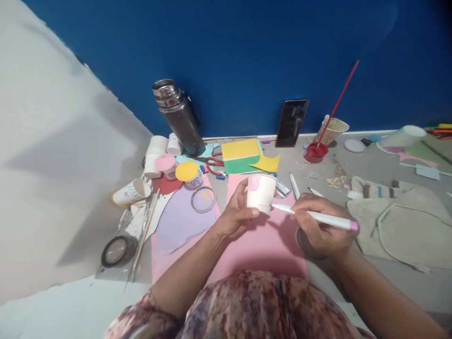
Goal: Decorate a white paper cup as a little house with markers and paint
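My left hand (237, 212) is closed around a small white paper cup (262, 194), thumb across its lower side. Pink strokes show near the cup's rim, and a thin pink line runs near its base. In my right hand (319, 226) is a white felt-tip marker (330, 220) with a pink end, its tip pointing left at the lower side of the cup. Whether the tip touches the cup, I cannot tell. Both hands are above a pink paper sheet (268, 249), and a roll of tape (307, 242) lies partly hidden beneath the right hand.
At the back stand a steel flask (181, 120) and a propped phone (292, 123). Decorated cups (189, 174), a purple paper (185, 219) and a tape roll (116, 251) are at left. A red paint pot (316, 153) with a brush and a cloth bag (406, 230) lie right.
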`<state>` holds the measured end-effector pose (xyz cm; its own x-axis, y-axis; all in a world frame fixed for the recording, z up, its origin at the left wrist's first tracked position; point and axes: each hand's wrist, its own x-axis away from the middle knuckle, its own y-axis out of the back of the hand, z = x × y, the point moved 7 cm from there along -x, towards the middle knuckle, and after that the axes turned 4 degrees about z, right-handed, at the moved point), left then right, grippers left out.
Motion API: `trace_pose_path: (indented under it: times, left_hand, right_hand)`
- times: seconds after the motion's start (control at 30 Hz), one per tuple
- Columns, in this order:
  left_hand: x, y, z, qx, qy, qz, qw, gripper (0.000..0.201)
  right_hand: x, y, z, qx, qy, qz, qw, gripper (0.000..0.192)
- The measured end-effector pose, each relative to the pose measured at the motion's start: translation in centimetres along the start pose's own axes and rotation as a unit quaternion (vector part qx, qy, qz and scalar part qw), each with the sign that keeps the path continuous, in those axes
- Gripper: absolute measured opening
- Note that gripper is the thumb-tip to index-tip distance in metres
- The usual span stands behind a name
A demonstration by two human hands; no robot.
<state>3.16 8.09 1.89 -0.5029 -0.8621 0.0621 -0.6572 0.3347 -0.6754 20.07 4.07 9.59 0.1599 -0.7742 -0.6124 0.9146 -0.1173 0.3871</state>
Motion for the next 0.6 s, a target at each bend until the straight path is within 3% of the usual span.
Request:
trace_pose_path:
  times: [0.2, 0.6]
  left_hand:
    - [-0.04, 0.12, 0.03, -0.004, -0.001, -0.002, 1.000, 0.095]
    - [0.11, -0.06, 0.22, 0.002, 0.007, 0.004, 1.000, 0.095]
  right_hand:
    - [-0.22, -0.18, 0.05, -0.007, -0.002, 0.013, 1.000, 0.016]
    - [-0.01, 0.32, 0.11, 0.003, -0.002, -0.025, 1.000, 0.016]
